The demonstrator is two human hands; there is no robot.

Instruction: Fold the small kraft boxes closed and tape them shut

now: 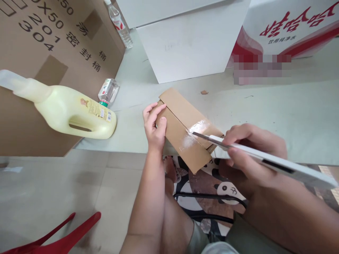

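**Right hand point(254, 146) is aiming a white knife point(265, 155) at a taped carton point(178, 130)**

Under everything, a table point(265, 109) with a pale green top is stretching across the view. On its left side, a large brown box point(87, 65) with black lettering is standing, and a white box point(185, 51) is occupying the far middle. Right of that, a red-and-white box point(302, 30) is showing red characters. Close to the brown box, a yellow bottle point(60, 109) with a moulded handle is sitting.

The carton is slanting at the table's front edge, its near corner reaching past it. The left hand point(155, 125) is gripping its left end, fingers and thumb closing on the cardboard. The right hand is wrapping round the knife, whose blade is pointing to the taped seam; whether it is touching, I cannot tell.

A clear water bottle point(120, 28) is standing beside the brown box, a smaller bottle point(109, 91) is lying near the yellow one, and a cardboard scrap point(204, 92) is resting beyond the carton.
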